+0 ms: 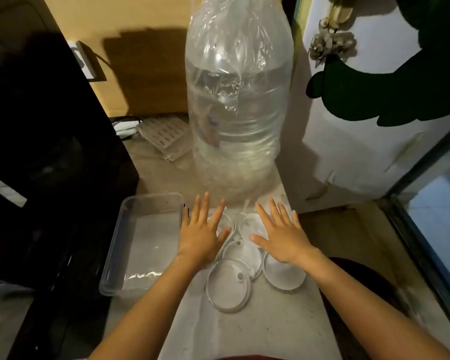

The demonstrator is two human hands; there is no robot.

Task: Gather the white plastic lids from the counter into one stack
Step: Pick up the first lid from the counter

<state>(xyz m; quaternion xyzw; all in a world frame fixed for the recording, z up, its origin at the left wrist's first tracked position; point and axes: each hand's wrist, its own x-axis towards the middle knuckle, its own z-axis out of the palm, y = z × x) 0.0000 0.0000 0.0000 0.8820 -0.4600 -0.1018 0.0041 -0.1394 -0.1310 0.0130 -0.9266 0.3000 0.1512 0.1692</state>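
Observation:
Several round white plastic lids lie spread flat on the pale counter (244, 328). The nearest lid (227, 285) sits in front, another lid (283, 275) to its right, one lid (244, 252) between my hands. Two more are partly hidden: a lid (225, 220) under my left fingers and a lid (252, 224) beside my right hand. My left hand (202, 232) hovers palm down, fingers spread, holding nothing. Palm down too, my right hand (281, 235) is spread over the right-hand lids. Whether either palm touches a lid I cannot tell.
A clear rectangular plastic tub (143, 242) stands left of the lids. Behind them rises a tall clear plastic bag (238, 113) of stacked containers. A black appliance (44, 152) fills the left side, a white fridge door (361, 152) the right. The counter drops off at right.

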